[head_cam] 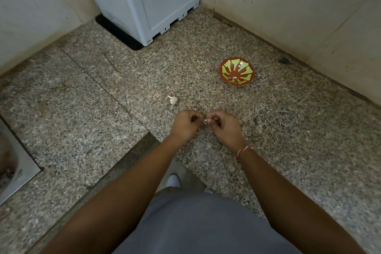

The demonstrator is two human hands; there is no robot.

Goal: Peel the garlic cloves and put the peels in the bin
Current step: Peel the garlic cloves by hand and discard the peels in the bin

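**Garlic clove pinched between both hands above the counter corner**

At the centre of the head view, just below the middle of the frame, the left hand (186, 125) and the right hand (223, 125) meet with their fingers curled inward. Between them sits a small pale garlic clove (205, 121), pinched at the fingertips of both hands; how much skin remains on it is too small to tell. A red and white thread (243, 151) circles the right wrist.

Up and left of the hands, a garlic bulb (172, 100) lies alone on the speckled granite counter (288, 130), apart from the knuckles. Toward the upper right, a red and green patterned bowl (237, 71) stands upright with a small pale piece at its bottom. Bare stone lies on all sides of it, and it stands well apart from the hands.

The counter's front edge runs diagonally from the lower left up to a corner right under the left wrist, then down to the right; both forearms cross over it. Beige walls (299, 6) close off the top and right of the counter. In the upper middle, a grey plastic appliance (144, 0) stands on a black mat (117, 33) in the back corner. At the far left edge, a steel sink (14, 173) is set into the stone. Below the hands, grey clothing (195, 227) and a white shoe (173, 180) show.
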